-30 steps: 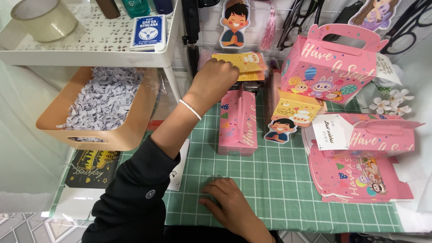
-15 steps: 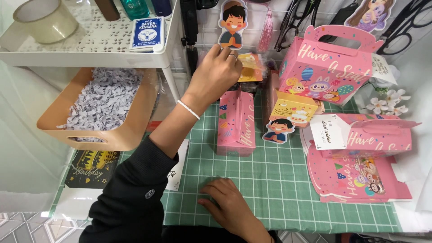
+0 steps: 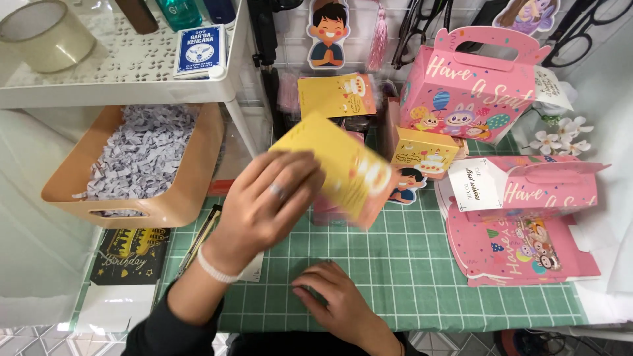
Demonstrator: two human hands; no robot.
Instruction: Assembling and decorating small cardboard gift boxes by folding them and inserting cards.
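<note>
My left hand (image 3: 264,204) holds a yellow card (image 3: 346,168) with a cake picture, lifted above the green cutting mat (image 3: 409,257) and blurred by motion. The card hides most of a small pink box (image 3: 323,214) standing on the mat. My right hand (image 3: 336,300) rests on the mat near its front edge, fingers curled down, holding nothing. More yellow cards (image 3: 336,95) stand at the back, below a cartoon boy cut-out (image 3: 328,33).
Pink handled gift boxes sit on the right: one upright (image 3: 471,82), one lying down (image 3: 547,188), one flat (image 3: 521,247). At left are a tan bin of shredded paper (image 3: 142,161), a white shelf (image 3: 132,79) with a tape roll (image 3: 43,33), and a black card (image 3: 128,254).
My left hand reached to the yellow cards at the back, took one and has drawn it toward me over the mat. The right hand stayed put.
</note>
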